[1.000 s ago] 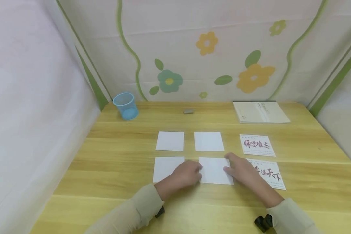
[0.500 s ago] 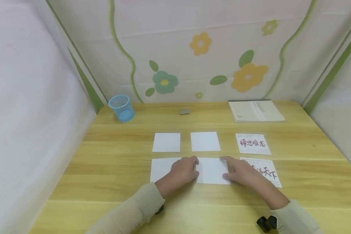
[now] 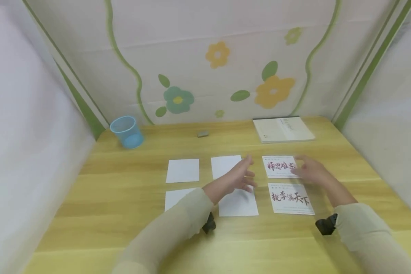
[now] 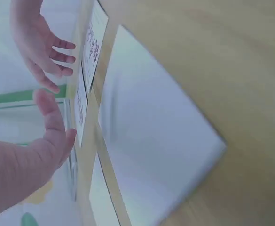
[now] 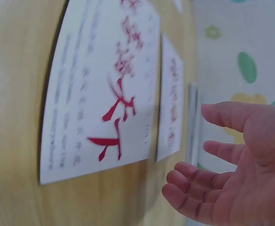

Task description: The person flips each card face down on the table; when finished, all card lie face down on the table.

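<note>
My left hand [image 3: 233, 178] hovers over the gap between the two right-hand white square cards, fingers spread toward the printed cards and holding nothing. Below it lies the near white card [image 3: 238, 203], partly covered; the far white card [image 3: 223, 164] is partly behind the hand. My right hand [image 3: 313, 171] is at the right edge of the far printed card [image 3: 277, 166], which has red brush characters. In the right wrist view its fingers [image 5: 193, 176] are loosely bent with nothing between them. The near printed card [image 3: 289, 198] lies flat in front of it.
Two more white cards, a far one [image 3: 182, 170] and a near one [image 3: 174, 198], lie to the left. At the back stand a blue cup [image 3: 127, 133], a small grey block [image 3: 203, 134] and a cream notebook [image 3: 283, 130]. Flowered cloth walls [image 3: 188, 57] enclose the table.
Both hands have left the near right white card. The left rose and moved forward and right; the right moved to the far printed card. The head view has shifted right.
</note>
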Demonstrator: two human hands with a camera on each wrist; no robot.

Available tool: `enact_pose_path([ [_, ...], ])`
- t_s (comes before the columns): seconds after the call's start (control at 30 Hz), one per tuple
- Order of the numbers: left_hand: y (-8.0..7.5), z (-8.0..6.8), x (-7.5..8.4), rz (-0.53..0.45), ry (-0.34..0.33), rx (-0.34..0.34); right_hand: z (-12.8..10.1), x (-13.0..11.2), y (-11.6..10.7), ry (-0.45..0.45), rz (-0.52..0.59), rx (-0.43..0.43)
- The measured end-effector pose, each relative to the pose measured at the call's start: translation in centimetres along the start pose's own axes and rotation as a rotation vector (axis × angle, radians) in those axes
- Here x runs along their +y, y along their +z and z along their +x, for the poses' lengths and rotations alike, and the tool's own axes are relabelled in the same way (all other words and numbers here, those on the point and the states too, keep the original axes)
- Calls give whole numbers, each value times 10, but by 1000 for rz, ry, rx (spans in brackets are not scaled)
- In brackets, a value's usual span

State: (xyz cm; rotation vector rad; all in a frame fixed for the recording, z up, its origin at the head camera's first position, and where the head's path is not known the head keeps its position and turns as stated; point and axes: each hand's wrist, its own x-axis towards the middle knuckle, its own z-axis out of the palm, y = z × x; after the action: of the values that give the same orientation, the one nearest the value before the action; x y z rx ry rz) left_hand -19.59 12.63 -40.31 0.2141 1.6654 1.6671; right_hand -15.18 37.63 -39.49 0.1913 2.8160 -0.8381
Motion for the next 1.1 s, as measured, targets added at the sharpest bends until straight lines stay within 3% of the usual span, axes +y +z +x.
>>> enact_pose_path([
  [0.1,10,21,7,-109,-45,-19,13,4,6,4,-10,44],
  [0.2,19,35,6,-222,-77,28,24,5,15,14,-40,50],
  [0.33,27,45,4,-293,-60,80,33,4,22,35,-20,62],
  [0.57,37,50,3,-329,-49,61,30,3,21,81,75,73],
  [0.83,33,52,3,-470,-104,156,30,-8,21,109,117,76],
  [0.97,33,54,4,-463,-117,166,30,-10,22,107,137,69],
  [1.1,31,55,5,-444,-95,126,28,-18,21,66,217,44],
])
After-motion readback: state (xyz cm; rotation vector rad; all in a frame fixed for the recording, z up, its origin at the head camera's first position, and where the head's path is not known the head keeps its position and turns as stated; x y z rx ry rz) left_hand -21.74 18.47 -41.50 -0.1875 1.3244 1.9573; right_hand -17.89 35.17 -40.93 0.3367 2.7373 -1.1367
